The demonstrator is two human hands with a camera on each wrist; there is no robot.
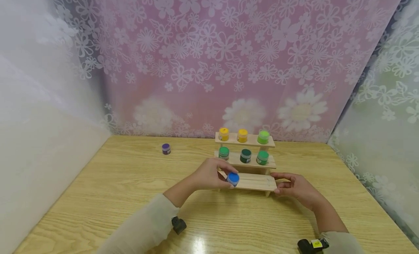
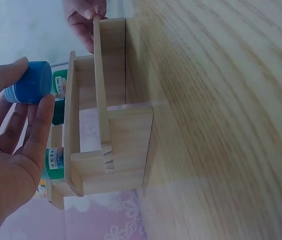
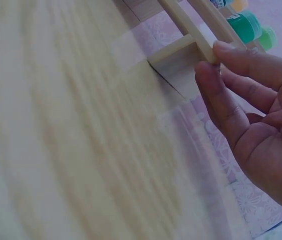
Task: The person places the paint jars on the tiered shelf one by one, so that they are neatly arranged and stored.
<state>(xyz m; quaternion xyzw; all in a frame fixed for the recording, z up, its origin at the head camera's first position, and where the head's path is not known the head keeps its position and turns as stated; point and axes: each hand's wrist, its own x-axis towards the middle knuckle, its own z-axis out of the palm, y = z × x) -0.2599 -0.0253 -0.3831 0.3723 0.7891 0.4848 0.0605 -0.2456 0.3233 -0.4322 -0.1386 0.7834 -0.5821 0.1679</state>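
Note:
A small blue paint jar (image 1: 233,178) is pinched between the thumb and fingers of my left hand (image 1: 211,174). It is over the left part of the lowest tier of a three-step wooden rack (image 1: 256,182). In the left wrist view the blue jar (image 2: 33,82) appears apart from the shelf boards. My right hand (image 1: 297,189) pinches the right end of that lowest tier; the right wrist view shows the thumb and a finger (image 3: 213,77) at the board's corner. Green jars (image 1: 245,155) line the middle tier, dark green at its centre.
Two yellow jars (image 1: 242,135) and a light green jar (image 1: 263,137) stand on the top tier. A purple jar (image 1: 166,149) stands alone on the wooden table (image 1: 131,174), left of the rack. A pink flowered cloth (image 1: 196,64) hangs behind.

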